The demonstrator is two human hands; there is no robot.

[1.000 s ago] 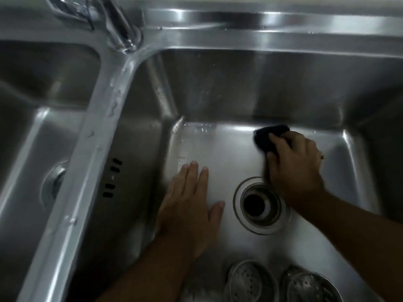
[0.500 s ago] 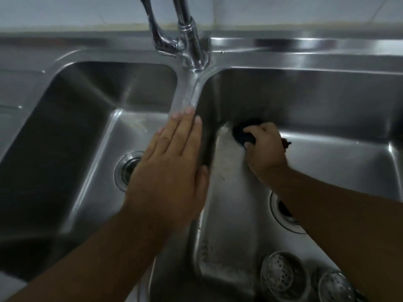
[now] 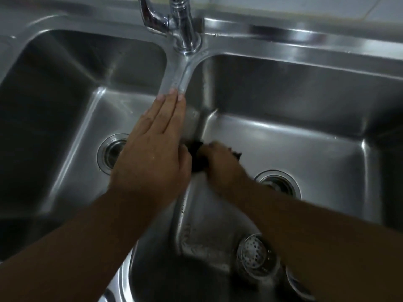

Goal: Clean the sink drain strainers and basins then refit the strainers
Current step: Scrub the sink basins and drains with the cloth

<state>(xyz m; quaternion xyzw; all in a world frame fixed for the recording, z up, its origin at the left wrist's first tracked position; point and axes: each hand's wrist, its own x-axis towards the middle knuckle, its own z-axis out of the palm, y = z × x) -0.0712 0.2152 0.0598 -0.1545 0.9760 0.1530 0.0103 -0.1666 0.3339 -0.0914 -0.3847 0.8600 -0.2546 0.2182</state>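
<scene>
Left hand [image 3: 150,158] flat on divider [image 3: 176,77], fingers straight; right hand [image 3: 220,162] gripping dark sponge [image 3: 195,153] against shiny steel basin wall [image 3: 197,120].

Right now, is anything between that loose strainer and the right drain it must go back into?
Yes. The right forearm crosses between the strainer and the right drain, partly covering the drain, while the right hand grips a dark scrubber.

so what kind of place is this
Probably a home kitchen: a steel double sink with a tap between the basins, a tiled wall behind, and a loose drain strainer lying in the right basin.
</scene>
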